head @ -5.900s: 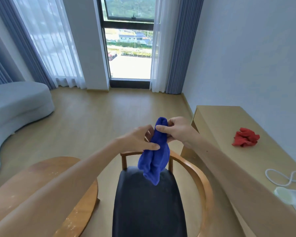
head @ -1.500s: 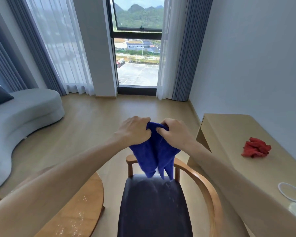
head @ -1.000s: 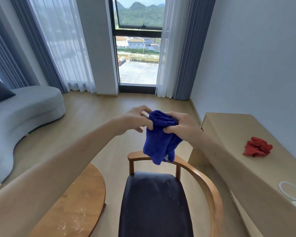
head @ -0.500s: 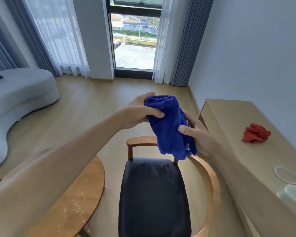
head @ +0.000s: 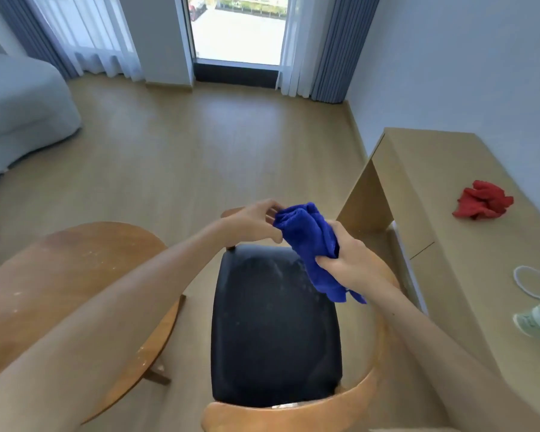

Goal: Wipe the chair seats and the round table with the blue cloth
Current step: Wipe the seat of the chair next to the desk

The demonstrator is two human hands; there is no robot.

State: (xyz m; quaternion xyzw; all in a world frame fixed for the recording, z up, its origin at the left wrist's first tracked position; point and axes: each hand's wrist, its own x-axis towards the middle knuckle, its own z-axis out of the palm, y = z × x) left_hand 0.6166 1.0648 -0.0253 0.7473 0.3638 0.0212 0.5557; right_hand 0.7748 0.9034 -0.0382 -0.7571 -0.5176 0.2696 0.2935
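The blue cloth [head: 312, 241] is bunched into a thick fold and held in the air over the far right part of the chair's black seat [head: 275, 332]. My right hand [head: 346, 260] grips its middle from the right side. My left hand [head: 253, 222] pinches its upper end with the fingertips. The seat shows pale dusty smears near its back. A curved wooden armrest [head: 378, 353] wraps around the chair. The round wooden table [head: 85, 260] stands to the left of the chair, partly hidden by my left forearm, with pale specks on its top.
A long beige desk [head: 449, 213] runs along the right wall, carrying a crumpled red cloth [head: 482, 199], a white cable loop [head: 535, 282] and a pale green object [head: 536, 319]. A grey sofa [head: 16, 107] sits far left. Wooden floor leads to the window.
The view has tilted down toward the chair. Both hands have come lower with the cloth, which now hangs just above the seat's right side instead of above the backrest.
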